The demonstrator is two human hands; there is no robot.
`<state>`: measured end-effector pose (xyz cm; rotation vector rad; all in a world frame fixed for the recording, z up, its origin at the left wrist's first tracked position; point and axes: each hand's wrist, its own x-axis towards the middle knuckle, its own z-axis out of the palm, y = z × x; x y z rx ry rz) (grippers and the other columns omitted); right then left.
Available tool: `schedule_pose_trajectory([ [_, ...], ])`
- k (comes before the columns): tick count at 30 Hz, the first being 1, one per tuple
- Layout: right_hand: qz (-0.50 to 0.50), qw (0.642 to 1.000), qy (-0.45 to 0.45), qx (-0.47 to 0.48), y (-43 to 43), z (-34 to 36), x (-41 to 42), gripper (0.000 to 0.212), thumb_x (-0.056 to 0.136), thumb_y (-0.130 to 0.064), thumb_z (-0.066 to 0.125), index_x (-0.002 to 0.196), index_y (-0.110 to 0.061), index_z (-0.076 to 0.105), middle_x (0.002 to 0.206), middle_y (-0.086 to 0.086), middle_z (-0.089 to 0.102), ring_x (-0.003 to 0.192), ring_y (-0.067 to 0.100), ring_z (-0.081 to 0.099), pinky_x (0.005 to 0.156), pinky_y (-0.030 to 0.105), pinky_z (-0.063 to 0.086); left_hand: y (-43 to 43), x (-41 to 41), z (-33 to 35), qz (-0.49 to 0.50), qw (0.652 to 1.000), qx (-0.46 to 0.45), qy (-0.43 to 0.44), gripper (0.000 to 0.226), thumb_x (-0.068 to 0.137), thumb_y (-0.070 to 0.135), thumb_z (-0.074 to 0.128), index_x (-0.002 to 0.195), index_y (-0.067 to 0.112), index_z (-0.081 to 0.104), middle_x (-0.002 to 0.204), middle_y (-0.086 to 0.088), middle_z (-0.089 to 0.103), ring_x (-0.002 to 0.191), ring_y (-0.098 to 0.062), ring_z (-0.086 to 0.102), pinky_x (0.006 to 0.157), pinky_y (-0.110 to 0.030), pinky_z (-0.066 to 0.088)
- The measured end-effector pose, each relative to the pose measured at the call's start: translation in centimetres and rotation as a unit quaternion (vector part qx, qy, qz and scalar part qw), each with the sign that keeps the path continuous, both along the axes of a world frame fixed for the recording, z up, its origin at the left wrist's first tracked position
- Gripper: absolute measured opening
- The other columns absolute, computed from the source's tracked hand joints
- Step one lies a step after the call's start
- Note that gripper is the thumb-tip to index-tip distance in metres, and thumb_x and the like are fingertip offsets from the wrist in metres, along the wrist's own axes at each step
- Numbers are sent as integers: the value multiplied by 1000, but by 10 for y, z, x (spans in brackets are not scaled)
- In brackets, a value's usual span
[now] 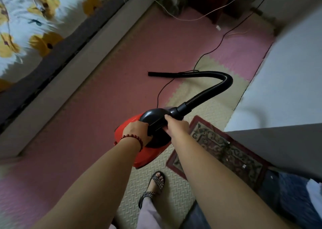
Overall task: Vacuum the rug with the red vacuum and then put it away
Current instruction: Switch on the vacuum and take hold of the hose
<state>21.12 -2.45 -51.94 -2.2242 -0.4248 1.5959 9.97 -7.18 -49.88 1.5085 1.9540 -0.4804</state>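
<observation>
Left hand (137, 130), right hand (176, 126) clasp red vacuum (148, 159), half-hiding its handle (157, 123).

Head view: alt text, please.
A person's left hand and right hand grip the black handle of a red vacuum over pink and beige foam mats. Its black hose loops forward, its end on the mats; a patterned rug lies at right.

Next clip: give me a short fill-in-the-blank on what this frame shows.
1. The left hand and right hand both grip the vacuum, whose body is ____.
2. The bead bracelet sits on the ____ wrist.
3. The black hose has its free end lying on a ____ floor mat.
4. The patterned rug lies to the vacuum's ____.
Missing: red; left; pink; right.
</observation>
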Motion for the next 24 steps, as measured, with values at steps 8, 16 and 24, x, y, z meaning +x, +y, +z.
schedule_pose_trajectory([
  [8, 16, 999, 47, -5, -54, -33, -20, 49, 67, -21, 85, 107, -9, 59, 114, 14, 61, 97, 29, 64, 79, 38, 58, -52, -28, -32, -25, 1000, -11, 0, 27, 90, 38, 52, 109, 20, 60, 98, -2, 64, 88, -21, 63, 64, -27, 47],
  [16, 40, 999, 24, -11, -122, -41, -81, 45, 63, -27, 88, 92, -9, 57, 92, 8, 65, 78, 21, 67, 83, 41, 57, -117, -83, -54, -19, 999, -32, -19, 30, 89, 45, 54, 101, 18, 60, 86, 0, 61, 73, -17, 54, 61, -26, 45],
  [24, 51, 996, 57, -36, -171, -65, -139, 42, 64, -17, 87, 91, -8, 56, 98, 10, 63, 90, 26, 63, 90, 43, 54, -164, -138, -75, -44, 998, -50, 16, 28, 90, 42, 53, 106, 19, 59, 79, 2, 56, 72, -17, 56, 58, -26, 44],
])
